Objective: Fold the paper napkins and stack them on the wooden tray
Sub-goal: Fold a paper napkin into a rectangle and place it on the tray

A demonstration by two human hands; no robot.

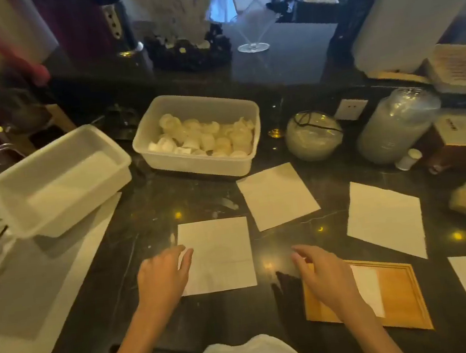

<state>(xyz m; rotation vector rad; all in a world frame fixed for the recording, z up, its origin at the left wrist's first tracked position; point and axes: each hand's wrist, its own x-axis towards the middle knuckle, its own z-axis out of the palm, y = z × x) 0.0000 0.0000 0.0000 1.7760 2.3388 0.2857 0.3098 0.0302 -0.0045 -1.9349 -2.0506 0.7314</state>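
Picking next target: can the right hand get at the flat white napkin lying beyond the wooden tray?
Probably yes. The right hand hovers open over the rectangular wooden tray; the flat white paper napkin lies uncovered on the dark counter just beyond it, nothing between.

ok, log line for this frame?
phase: reaching for napkin | left hand: fingers at flat napkin left edge | right hand: open over wooden tray | folded napkin: on tray
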